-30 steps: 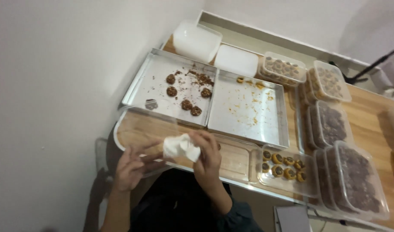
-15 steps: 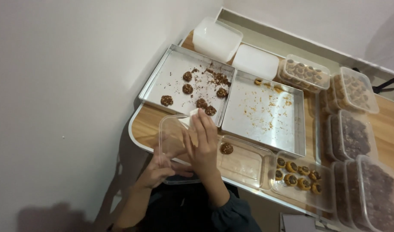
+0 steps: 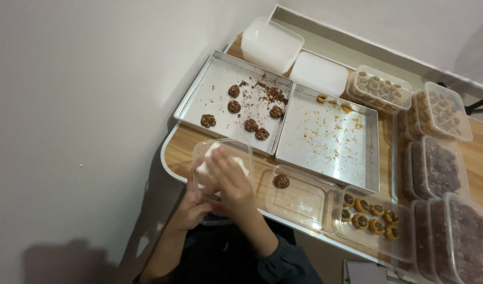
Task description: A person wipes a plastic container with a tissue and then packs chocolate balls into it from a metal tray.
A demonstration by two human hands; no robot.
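Observation:
A clear plastic lid or shallow container lies at the near left table edge. My left hand grips its near edge from below. My right hand presses a white tissue inside it, fingers closed over the tissue. Just right of my hands sits a clear rectangular container holding one brown cookie.
Two metal baking trays lie behind: the left one carries several dark cookies and crumbs, the right one only crumbs. A clear tub with several small round cookies sits at the near right. Lidded tubs of cookies line the right side.
The tissue has gone from being held between both hands above the table edge to being pressed into the clear lid. The view has shifted left and closer.

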